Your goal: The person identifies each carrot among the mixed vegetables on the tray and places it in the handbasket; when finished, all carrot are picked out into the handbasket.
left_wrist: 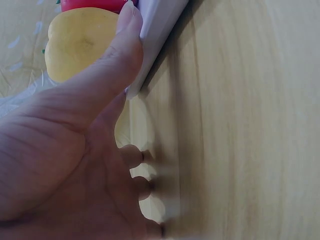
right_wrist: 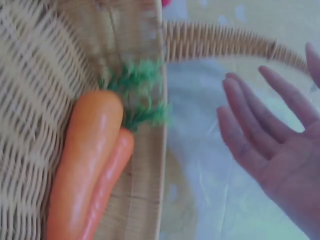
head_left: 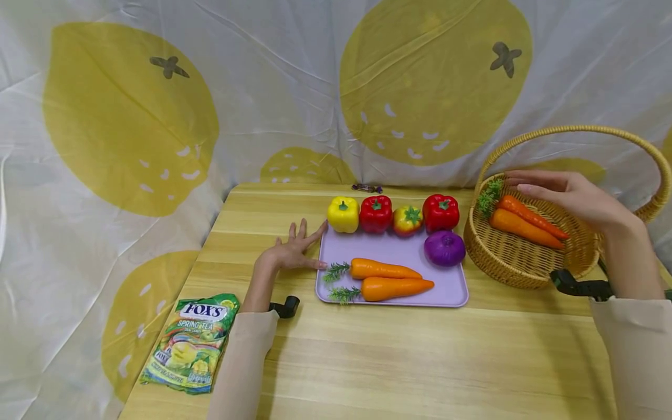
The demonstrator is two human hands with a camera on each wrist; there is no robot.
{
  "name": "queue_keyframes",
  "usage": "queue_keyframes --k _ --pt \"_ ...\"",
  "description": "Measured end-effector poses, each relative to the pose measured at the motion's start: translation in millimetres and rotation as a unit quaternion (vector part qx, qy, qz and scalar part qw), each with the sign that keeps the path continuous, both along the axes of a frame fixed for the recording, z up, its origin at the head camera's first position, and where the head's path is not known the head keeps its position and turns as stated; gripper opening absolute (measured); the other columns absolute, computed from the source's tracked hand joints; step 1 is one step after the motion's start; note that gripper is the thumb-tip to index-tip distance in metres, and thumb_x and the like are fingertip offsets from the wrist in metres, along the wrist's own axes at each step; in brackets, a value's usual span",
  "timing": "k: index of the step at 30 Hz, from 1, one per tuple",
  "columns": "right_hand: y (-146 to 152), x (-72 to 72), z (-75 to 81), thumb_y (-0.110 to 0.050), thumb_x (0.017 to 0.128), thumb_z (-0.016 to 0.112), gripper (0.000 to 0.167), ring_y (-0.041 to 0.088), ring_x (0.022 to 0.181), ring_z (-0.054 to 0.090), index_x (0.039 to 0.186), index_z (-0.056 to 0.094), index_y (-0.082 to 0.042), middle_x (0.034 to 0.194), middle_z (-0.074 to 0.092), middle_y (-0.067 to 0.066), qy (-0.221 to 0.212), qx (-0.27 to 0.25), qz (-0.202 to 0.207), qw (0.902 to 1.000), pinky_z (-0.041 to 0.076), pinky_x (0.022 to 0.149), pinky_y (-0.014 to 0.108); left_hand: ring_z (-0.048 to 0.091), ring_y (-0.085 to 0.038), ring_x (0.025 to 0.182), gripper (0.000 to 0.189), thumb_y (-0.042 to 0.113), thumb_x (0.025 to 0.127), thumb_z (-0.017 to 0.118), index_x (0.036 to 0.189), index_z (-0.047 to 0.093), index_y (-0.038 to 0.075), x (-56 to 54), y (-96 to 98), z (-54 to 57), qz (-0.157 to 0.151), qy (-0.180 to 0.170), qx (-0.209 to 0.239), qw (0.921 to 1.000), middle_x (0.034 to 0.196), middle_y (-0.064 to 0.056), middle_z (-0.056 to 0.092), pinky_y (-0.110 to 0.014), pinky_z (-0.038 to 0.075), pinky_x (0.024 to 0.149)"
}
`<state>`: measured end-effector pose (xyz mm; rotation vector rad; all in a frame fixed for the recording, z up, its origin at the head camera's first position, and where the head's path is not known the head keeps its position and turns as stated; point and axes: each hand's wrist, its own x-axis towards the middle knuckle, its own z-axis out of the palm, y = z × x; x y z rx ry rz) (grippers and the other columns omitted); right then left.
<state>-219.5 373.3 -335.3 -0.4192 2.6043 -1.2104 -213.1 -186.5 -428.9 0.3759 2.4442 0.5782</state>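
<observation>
Lemon-printed cloth [head_left: 294, 87] forms the background behind a wood-grained counter [head_left: 420, 361]. At centre lies a lilac tray [head_left: 388, 248]. Along its far edge, from left to right, stand a yellow pepper [head_left: 343, 216], a red pepper [head_left: 375, 217], a red-and-yellow vegetable [head_left: 408, 221] and a second red pepper [head_left: 441, 214], with a purple onion [head_left: 444, 249] just nearer at the right. Two tray carrots [head_left: 396, 289] lie side by side along the near edge, leafy tops to the left. Left hand [head_left: 294, 252]: fingers spread apart, thumb and index finger at the tray's left edge. Right hand [head_left: 588, 198]: fingers extended and grasping nothing, poised over the far part of the wicker basket [head_left: 499, 271], right of the tray. Two basket carrots [head_left: 525, 227] rest inside, tops toward the far left. Near left, a green candy bag [head_left: 191, 344]; beyond the tray, a small wrapped sweet [head_left: 367, 188].
</observation>
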Motion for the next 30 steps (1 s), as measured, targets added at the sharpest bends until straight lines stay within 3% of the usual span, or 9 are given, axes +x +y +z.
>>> queue_keyframes --k 10,16,20,23,26,30 --pt "-60 30.3 0.1 -0.014 0.108 0.054 0.041 -0.006 0.125 0.061 0.149 0.056 -0.014 0.141 0.067 -0.004 0.044 -0.045 0.058 0.9964 0.048 0.096 0.007 -0.031 -0.042 0.155 0.102 0.054 0.094 0.07 0.166 0.0 0.037 -1.2 0.7 -1.1 0.0 -0.004 0.002 1.0 0.169 -0.02 -0.028 -0.075 -0.013 0.121" --pt "-109 37.6 -12.9 -0.018 0.105 0.062 0.043 0.006 0.126 0.064 0.148 0.058 -0.021 0.144 0.066 0.004 0.003 -0.061 0.1 0.9931 0.051 0.098 0.013 -0.031 -0.043 0.155 0.103 0.054 0.094 0.07 0.166 -0.001 0.036 -1.8 -0.2 -0.9 -0.002 0.0 -0.001 1.0 0.169 -0.02 -0.028 -0.076 -0.013 0.12" --pt "-140 36.1 -28.3 -0.022 0.102 0.067 0.045 0.012 0.135 0.059 0.147 0.059 -0.021 0.145 0.065 -0.001 -0.025 -0.084 0.141 0.986 0.047 0.106 0.015 -0.031 -0.042 0.155 0.103 0.054 0.094 0.07 0.166 -0.001 0.036 -1.5 -0.5 -0.1 -0.001 0.0 -0.001 1.0 0.169 -0.02 -0.028 -0.075 -0.014 0.121" --pt "-161 34.2 -39.8 -0.024 0.101 0.068 0.045 0.017 0.136 0.059 0.146 0.06 -0.023 0.146 0.064 -0.003 -0.026 -0.09 0.167 0.9816 0.049 0.109 0.023 -0.031 -0.043 0.155 0.103 0.054 0.094 0.07 0.166 -0.001 0.036 -1.5 -0.2 -0.3 -0.001 -0.001 -0.002 1.0 0.169 -0.02 -0.028 -0.075 -0.013 0.121" --pt "-179 33.4 -49.2 -0.025 0.101 0.069 0.045 0.027 0.134 0.061 0.145 0.061 -0.022 0.147 0.063 0.001 -0.02 -0.085 0.183 0.9792 0.052 0.109 0.038 -0.03 -0.044 0.155 0.103 0.054 0.094 0.071 0.166 -0.001 0.036 -1.6 0.1 -0.6 -0.002 0.0 -0.001 1.0 0.169 -0.021 -0.028 -0.076 -0.013 0.12" --pt "-199 32.6 -60.1 -0.023 0.1 0.07 0.047 0.038 0.134 0.059 0.146 0.06 -0.018 0.149 0.061 0.011 -0.028 -0.088 0.188 0.9778 0.047 0.113 0.056 -0.03 -0.044 0.155 0.103 0.054 0.094 0.07 0.166 -0.001 0.036 -1.2 0.2 -0.3 -0.001 0.0 -0.001 1.0 0.169 -0.021 -0.028 -0.076 -0.013 0.121"
